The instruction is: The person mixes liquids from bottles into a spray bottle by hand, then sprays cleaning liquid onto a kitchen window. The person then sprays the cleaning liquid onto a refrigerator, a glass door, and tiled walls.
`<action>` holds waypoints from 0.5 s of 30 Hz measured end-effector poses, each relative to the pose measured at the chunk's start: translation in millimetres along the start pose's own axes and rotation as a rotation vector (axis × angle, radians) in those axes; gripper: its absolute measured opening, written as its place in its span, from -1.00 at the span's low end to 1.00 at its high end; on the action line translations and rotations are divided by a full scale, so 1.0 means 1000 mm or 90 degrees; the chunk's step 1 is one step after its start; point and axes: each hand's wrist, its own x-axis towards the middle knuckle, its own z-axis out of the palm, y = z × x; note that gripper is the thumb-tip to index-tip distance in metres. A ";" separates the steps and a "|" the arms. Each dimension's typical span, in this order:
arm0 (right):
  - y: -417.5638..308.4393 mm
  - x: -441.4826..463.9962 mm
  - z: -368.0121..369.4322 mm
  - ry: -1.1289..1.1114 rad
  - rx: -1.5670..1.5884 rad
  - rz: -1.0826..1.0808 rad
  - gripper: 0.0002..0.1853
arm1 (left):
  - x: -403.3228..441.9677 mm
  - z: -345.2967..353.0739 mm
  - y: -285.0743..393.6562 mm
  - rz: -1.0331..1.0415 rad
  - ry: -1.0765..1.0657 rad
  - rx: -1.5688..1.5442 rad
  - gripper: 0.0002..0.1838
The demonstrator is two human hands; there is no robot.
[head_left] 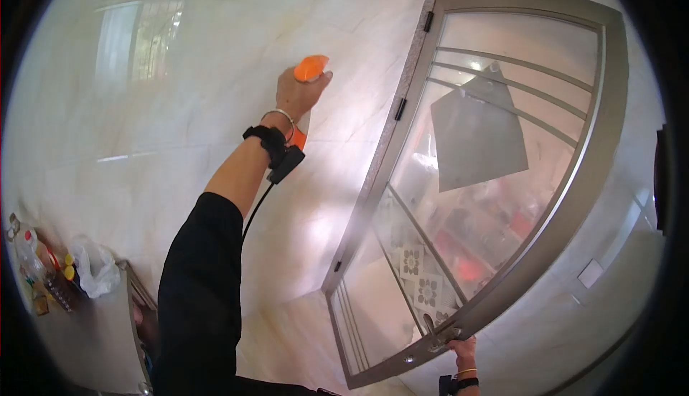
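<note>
An orange object is gripped in my left hand, which is raised against the marbled wall. More orange shows below the wrist, beside a black strap and a small black box with a cable. At the bottom of the view my right hand is at the metal handle of the framed glass door; its fingers are small and partly hidden behind the handle.
A cabinet at the lower left bears bottles and a white plastic bag. Hinges line the door's left edge. A grey sheet shows at the glass. A white switch plate is on the right wall.
</note>
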 end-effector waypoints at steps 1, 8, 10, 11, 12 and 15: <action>-0.012 -0.006 0.002 -0.011 0.025 0.013 -0.47 | 0.016 -0.001 0.009 -0.004 0.038 0.032 -0.67; 0.009 0.006 -0.003 -0.011 -0.006 -0.052 -0.40 | 0.061 -0.008 0.041 -0.068 -0.077 -0.296 -0.74; -0.016 -0.011 0.001 -0.003 0.066 0.031 -0.35 | 0.055 -0.001 0.042 -0.101 -0.135 -0.282 -0.71; -0.024 -0.016 0.001 -0.002 0.089 0.040 -0.33 | 0.052 0.003 0.040 -0.142 -0.144 -0.250 -0.70; -0.029 -0.014 0.004 -0.003 0.112 0.047 -0.32 | 0.052 0.005 0.039 -0.181 -0.149 -0.219 -0.69; 0.012 0.008 -0.004 -0.025 0.066 0.022 -0.29 | 0.065 0.010 0.036 -0.111 -0.120 -0.264 -0.70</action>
